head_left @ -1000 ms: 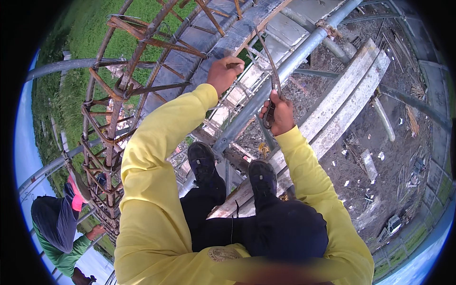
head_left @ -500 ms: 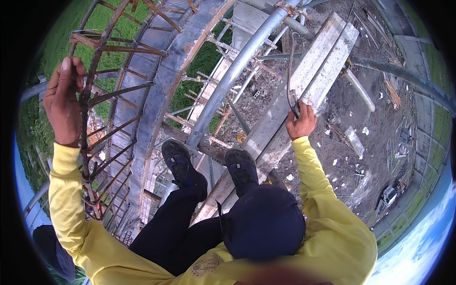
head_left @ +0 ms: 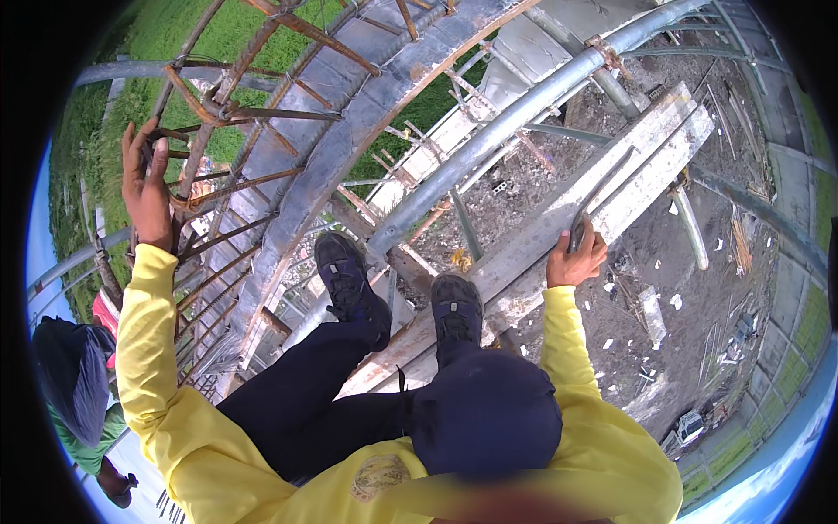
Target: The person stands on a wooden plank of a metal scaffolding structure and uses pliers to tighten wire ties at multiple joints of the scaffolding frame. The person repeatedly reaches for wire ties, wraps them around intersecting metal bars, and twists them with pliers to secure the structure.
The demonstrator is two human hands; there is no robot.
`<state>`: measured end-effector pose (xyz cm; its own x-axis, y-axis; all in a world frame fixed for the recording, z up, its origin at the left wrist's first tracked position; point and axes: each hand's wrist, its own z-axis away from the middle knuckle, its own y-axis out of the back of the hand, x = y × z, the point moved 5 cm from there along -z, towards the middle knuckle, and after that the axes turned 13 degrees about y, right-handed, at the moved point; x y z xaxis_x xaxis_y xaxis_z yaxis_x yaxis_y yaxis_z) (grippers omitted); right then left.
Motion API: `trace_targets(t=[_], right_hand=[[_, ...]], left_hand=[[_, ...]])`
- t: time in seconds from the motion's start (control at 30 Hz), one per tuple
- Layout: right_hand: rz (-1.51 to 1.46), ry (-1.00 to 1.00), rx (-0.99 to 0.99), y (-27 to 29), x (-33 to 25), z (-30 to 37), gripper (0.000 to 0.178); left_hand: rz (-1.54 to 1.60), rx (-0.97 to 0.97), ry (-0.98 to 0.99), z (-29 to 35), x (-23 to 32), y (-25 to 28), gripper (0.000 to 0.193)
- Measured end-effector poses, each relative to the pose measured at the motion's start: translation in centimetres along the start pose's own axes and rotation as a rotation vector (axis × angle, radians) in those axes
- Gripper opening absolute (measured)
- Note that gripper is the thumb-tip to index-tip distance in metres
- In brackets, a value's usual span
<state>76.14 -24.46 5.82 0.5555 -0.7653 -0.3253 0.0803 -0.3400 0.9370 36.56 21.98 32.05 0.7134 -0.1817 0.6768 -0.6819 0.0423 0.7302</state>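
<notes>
At the left, my left hand [head_left: 147, 196] is raised beside a cage of rusty rebar [head_left: 205, 144]. Its thumb stands apart from the upward-stretched fingers, and an outer bar passes close to them; firm contact cannot be made out. My right hand [head_left: 576, 255] is closed round the lower end of a dark bent metal bar [head_left: 602, 188], whose curved free end points up and away. Hand and bar are over the pale, mortar-stained planks [head_left: 559, 223]. My shoes [head_left: 456, 306] are near the lower part of these planks and a steel pipe.
A thick galvanised pipe [head_left: 497, 131] slants past my feet, joined by a rusty clamp [head_left: 607, 54]. Curved metal formwork [head_left: 349, 131] runs beside the rebar. Far below lies rubble-strewn ground [head_left: 690, 332] with a vehicle [head_left: 690, 426]. Another person [head_left: 74, 375] is at the lower left.
The view has turned, showing more of the other person. My left hand's thumb and fingers have parted beside the rebar. My right hand still holds the bar, which now tilts further right.
</notes>
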Motion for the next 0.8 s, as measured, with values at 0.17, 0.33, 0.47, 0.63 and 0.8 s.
trace_targets(t=[0.17, 0.33, 0.47, 0.63, 0.8], right_hand=[[-0.569, 0.427, 0.016, -2.7, -9.4, -5.8, 0.023], [-0.937, 0.524, -0.102, -10.2, -20.8, -12.7, 0.023], [-0.91, 0.434, 0.032, -13.7, -25.6, -17.8, 0.039], [-1.001, 0.4, 0.084, -15.6, -27.2, -20.7, 0.047], [-1.318, 0.081, -0.087, -18.6, -28.3, -20.1, 0.048]], left_hand=[[-0.105, -0.012, -0.061, -0.3, 0.9, -0.6, 0.037], [-0.062, -0.004, -0.061, -0.4, 0.6, -0.5, 0.037], [-0.121, 0.015, -0.111, -0.3, 0.7, -0.4, 0.037], [-0.205, 0.048, -0.135, -0.2, 0.9, -0.4, 0.036], [-0.198, 0.028, -0.118, -0.2, 1.1, -0.6, 0.034]])
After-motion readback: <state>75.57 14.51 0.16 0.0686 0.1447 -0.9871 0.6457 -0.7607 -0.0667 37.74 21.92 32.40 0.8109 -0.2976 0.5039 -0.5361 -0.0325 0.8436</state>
